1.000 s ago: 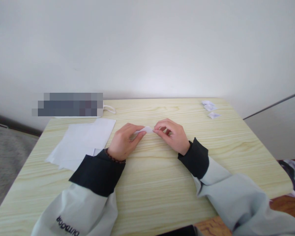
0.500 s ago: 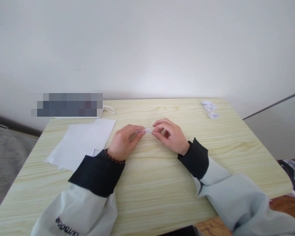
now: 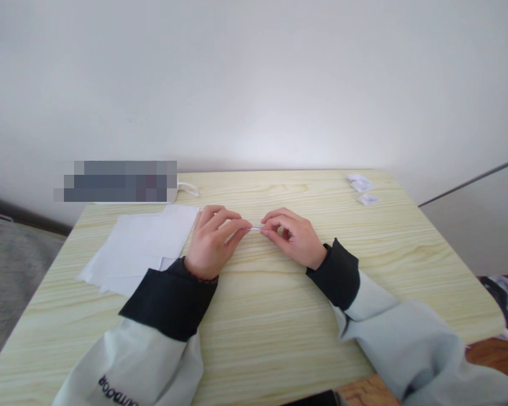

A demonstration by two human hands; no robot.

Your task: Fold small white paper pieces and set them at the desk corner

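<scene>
My left hand [image 3: 214,242] and my right hand [image 3: 292,237] meet over the middle of a pale wooden table [image 3: 258,316]. Both pinch a small white folded paper piece [image 3: 256,228] between thumb and fingertips, one hand at each end. Only a thin edge of the paper shows between the fingertips. The heels of both hands rest on the tabletop, and the fingers are curled and closed.
A loose stack of white paper sheets [image 3: 141,245] lies left of my left hand. Three small folded paper pieces [image 3: 362,188] sit near the far right corner. A white cord loop [image 3: 188,188] lies at the table's back edge beside a blurred object. A wall stands right behind.
The paper piece has turned from showing a flat face to showing only a thin edge. My left fingers have lifted and closed in on it; both hands stay in place.
</scene>
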